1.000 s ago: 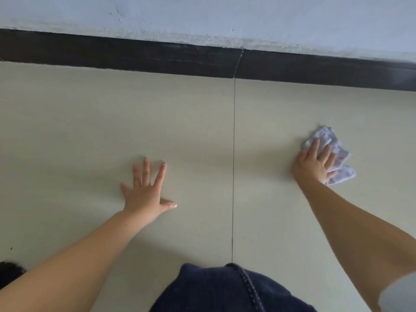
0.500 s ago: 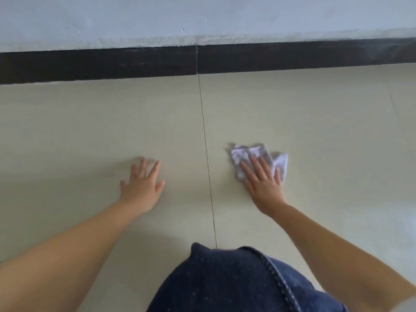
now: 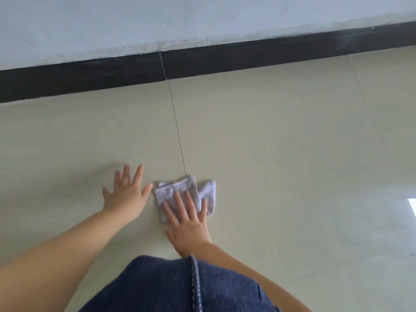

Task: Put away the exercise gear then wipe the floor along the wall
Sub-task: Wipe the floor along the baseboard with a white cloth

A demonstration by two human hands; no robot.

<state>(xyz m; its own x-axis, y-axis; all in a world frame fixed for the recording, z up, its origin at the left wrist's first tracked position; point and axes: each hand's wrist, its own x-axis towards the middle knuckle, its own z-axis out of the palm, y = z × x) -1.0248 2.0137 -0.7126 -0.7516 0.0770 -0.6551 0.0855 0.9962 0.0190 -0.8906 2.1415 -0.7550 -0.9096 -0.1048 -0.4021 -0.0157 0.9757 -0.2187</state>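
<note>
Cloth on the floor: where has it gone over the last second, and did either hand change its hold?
The right hand swept the cloth leftward across the tile seam until it almost meets the left hand. Nothing taken or released. Left hand stays flat on the floor.

Tile floor [image 3: 270, 154] w/ cloth [image 3: 180, 192], both hands flat.

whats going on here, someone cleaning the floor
Yes. A person kneels facing the wall and wipes the pale tiled floor. The right hand presses flat, fingers straight, on a folded white cloth lying across the tile joint. The left hand rests flat on the floor just left of the cloth, as a brace. The cloth sits well short of the dark baseboard.
</note>
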